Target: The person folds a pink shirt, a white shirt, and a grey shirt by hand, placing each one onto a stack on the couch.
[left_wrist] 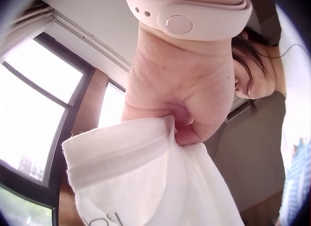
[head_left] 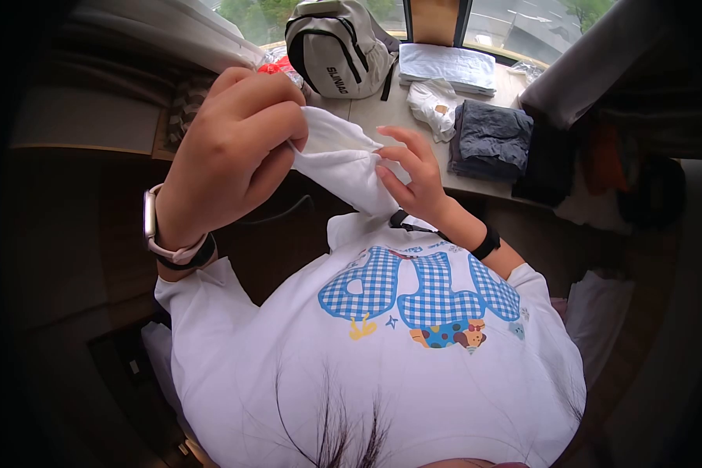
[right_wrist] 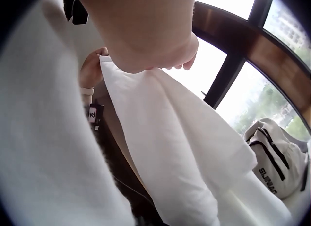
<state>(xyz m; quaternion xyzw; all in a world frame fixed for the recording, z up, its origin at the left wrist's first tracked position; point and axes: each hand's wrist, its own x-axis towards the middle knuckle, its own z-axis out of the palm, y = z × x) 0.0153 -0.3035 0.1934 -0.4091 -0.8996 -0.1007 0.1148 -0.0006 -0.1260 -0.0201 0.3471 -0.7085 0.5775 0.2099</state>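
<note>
A white garment (head_left: 339, 160) is stretched between both hands, raised in front of the chest. My left hand (head_left: 234, 148), with a pink watch band on the wrist, grips one edge in a closed fist. In the left wrist view the hem of the garment (left_wrist: 146, 182) comes out of the left hand's (left_wrist: 189, 90) curled fingers. My right hand (head_left: 409, 175), with a black band on the wrist, pinches the other side with thumb and fingertips. Below the right hand (right_wrist: 146, 36) in the right wrist view, the garment (right_wrist: 180, 143) hangs down in folds.
A beige backpack (head_left: 339, 47) stands on the light table (head_left: 382, 117) by the window. Beside it lie a folded white cloth (head_left: 448, 66), a crumpled white item (head_left: 433, 105) and folded grey clothes (head_left: 491, 136). Curtains hang at both sides.
</note>
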